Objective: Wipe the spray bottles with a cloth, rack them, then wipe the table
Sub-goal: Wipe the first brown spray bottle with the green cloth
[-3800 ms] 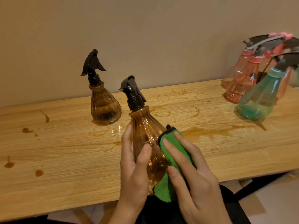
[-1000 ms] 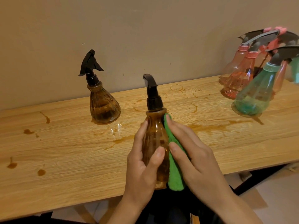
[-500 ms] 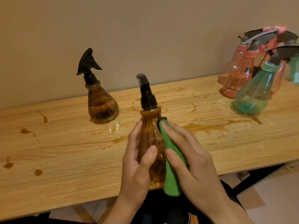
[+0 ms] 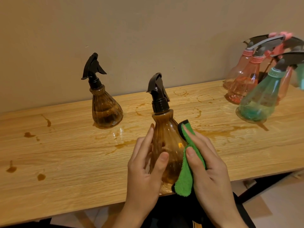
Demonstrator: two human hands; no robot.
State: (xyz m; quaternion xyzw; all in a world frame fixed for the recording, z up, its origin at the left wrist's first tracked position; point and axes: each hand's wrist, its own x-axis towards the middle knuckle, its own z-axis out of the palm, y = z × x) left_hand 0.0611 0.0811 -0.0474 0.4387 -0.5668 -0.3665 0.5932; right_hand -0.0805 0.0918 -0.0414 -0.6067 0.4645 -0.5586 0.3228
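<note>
An amber spray bottle [image 4: 166,142] with a black trigger head stands at the table's near edge, gripped by my left hand [image 4: 146,171] around its left side. My right hand [image 4: 209,167] presses a green cloth [image 4: 185,175] against the bottle's right side. A second amber spray bottle [image 4: 105,109] stands alone further back on the left. At the far right, pink spray bottles [image 4: 241,86] and a green spray bottle [image 4: 259,101] lean in a group; the rack itself is not discernible.
The wooden table [image 4: 65,162] carries brown liquid spots [image 4: 11,168] on the left, a long wet streak [image 4: 222,129] in the middle and ring marks [image 4: 181,92] near the beige wall. The floor shows below the table's front edge.
The held amber bottle has turned in my left hand, so its trigger head now shows side-on. The green cloth has shifted over its right side.
</note>
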